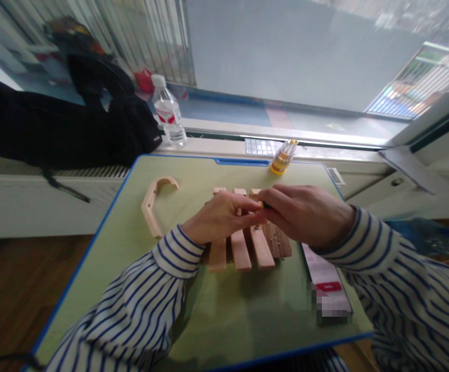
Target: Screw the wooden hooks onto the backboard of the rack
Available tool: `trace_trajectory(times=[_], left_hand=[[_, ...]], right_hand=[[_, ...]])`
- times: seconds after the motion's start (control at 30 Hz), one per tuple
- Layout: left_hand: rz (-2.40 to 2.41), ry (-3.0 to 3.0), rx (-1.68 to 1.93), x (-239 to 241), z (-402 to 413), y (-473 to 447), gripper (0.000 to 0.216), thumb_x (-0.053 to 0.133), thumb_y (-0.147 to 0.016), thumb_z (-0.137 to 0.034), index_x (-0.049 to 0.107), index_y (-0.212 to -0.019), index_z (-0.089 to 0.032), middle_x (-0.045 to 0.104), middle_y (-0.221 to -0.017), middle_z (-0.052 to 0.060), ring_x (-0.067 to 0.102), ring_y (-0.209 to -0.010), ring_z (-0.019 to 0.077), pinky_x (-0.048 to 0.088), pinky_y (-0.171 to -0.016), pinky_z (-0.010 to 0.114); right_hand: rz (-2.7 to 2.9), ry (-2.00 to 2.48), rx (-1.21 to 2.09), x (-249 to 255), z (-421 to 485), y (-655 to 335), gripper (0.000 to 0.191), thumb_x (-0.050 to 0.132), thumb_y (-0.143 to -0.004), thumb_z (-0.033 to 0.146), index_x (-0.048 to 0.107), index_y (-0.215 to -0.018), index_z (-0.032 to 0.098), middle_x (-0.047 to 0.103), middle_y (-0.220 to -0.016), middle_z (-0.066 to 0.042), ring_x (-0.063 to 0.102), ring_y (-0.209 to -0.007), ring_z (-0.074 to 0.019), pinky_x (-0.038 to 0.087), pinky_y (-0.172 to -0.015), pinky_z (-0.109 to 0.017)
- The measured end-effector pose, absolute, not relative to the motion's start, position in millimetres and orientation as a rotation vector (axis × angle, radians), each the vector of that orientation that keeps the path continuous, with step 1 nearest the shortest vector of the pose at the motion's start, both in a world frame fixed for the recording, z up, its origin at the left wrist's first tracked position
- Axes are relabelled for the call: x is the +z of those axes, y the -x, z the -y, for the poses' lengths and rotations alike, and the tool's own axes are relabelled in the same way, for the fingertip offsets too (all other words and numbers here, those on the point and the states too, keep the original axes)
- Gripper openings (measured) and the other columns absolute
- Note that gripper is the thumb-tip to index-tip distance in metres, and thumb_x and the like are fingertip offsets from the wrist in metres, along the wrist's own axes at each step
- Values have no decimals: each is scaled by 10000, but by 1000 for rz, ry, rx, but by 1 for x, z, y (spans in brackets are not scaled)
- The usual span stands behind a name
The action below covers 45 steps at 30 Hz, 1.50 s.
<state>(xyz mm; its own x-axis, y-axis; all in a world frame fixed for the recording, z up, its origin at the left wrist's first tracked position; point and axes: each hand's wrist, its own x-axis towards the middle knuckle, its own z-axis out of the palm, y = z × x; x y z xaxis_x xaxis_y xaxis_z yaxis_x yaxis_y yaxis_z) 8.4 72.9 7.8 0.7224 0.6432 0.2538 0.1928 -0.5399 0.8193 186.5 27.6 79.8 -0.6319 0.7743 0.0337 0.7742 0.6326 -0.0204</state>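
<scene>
Sleeves [158,289]; hands [220,217] [305,214] meet over wooden slats [242,253].

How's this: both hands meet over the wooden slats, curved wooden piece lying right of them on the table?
Wrong side. Head view shows the curved wooden piece left of the left hand and right hand, which meet over the wooden slats.

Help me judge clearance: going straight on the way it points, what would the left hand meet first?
The right hand, probably: the left hand points rightward over the wooden slats, fingertips seemingly touching it; depth is unclear.
</scene>
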Motion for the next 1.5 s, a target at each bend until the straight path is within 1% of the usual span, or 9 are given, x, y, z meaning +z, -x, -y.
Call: trace_trajectory(times=[0.23,0.43,0.53,0.63,0.77,0.93,1.23,1.4,1.5], left_hand=[[-579,-2112,654,5,-74,-8,286,497,-859,-369,669,-960,-164,523,-626,-24,444,-574,74,330,-507,185],[-617,-2222,645,21,-74,0,292,498,-852,-386,666,-974,-181,612,-705,-1,504,-604,90,384,-545,196],[-809,-2346,840,20,-82,7,324,547,-823,-369,627,-1072,-179,651,-940,58,565,-883,161,448,-783,281],[-891,-2453,831,10,-92,10,395,562,-817,-330,560,-1172,-155,582,-1188,85,473,-1144,198,345,-993,359],[-931,-2371,729,1,-96,11,346,443,-883,-366,584,-1143,-186,615,-1156,50,552,-1069,168,415,-928,309],[-956,-2332,695,4,-93,13,332,439,-883,-391,609,-1112,-222,645,-1108,27,590,-1011,162,452,-860,276],[-954,-2374,715,0,-96,13,343,431,-886,-379,592,-1129,-198,632,-1128,42,574,-1031,162,435,-897,297],[-991,-2533,855,22,-84,11,330,539,-828,-342,609,-1092,-156,637,-1087,67,534,-1055,204,392,-935,356],[-872,-2441,848,39,-70,8,285,550,-822,-357,629,-1041,-193,662,-950,31,580,-892,159,442,-795,280]], right_hand=[[2691,1407,-76,73,-22,-182,254,358,-893,339,505,-847,137,552,-708,-21,438,-563,-102,265,-505,-256],[2660,1405,-7,73,-20,-182,254,338,-903,338,495,-866,141,569,-750,-34,465,-598,-106,280,-523,-252],[2634,1402,-1,71,-19,-187,270,337,-905,359,497,-890,142,577,-755,-34,479,-601,-110,287,-528,-255],[2622,1421,-32,70,-18,-190,275,339,-904,366,502,-884,146,576,-737,-28,478,-580,-109,285,-522,-261],[2628,1416,-56,69,-18,-190,273,339,-904,360,505,-899,144,582,-748,-34,488,-583,-114,287,-520,-262],[2632,1405,-49,69,-19,-190,266,338,-906,348,507,-894,143,581,-748,-32,490,-591,-112,294,-529,-258],[2629,1409,-41,69,-19,-190,265,332,-904,350,501,-893,146,585,-752,-37,483,-592,-110,284,-529,-259],[2652,1420,-41,71,-21,-190,267,332,-902,359,499,-891,152,595,-757,-39,479,-577,-103,267,-521,-260],[2679,1419,-35,73,-21,-187,289,318,-907,377,498,-888,152,601,-766,-41,494,-588,-108,262,-518,-261]])
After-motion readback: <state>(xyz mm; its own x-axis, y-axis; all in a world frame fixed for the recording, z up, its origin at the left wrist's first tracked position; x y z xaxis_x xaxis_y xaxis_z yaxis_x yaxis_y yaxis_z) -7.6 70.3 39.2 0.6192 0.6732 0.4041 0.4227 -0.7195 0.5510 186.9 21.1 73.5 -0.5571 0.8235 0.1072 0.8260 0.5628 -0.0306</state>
